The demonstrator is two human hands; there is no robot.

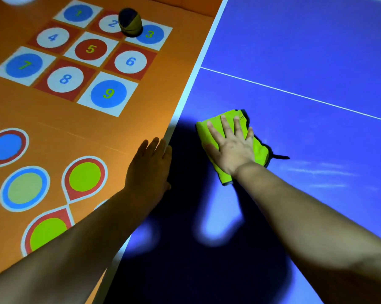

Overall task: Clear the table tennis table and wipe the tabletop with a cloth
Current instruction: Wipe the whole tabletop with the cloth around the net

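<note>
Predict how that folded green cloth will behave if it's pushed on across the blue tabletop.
The folded green cloth is probably soft and floppy: its edges look rumpled around the right hand. It likely slides easily while that flat palm presses it to the smooth blue tabletop. Pushed from one edge alone, it may bunch instead.

The right hand [231, 143] covers the middle of the cloth [259, 150]; a white object [18, 0] is cut off at the top edge

Open blue counter [305, 51] is stretching bare to the right and far side, offering free passage. Only a folded lime-green cloth [259, 150] is lying near the white-edged left border, pressed flat under the right hand [231, 145]; the left hand [150, 167] is occupying that edge.
</note>
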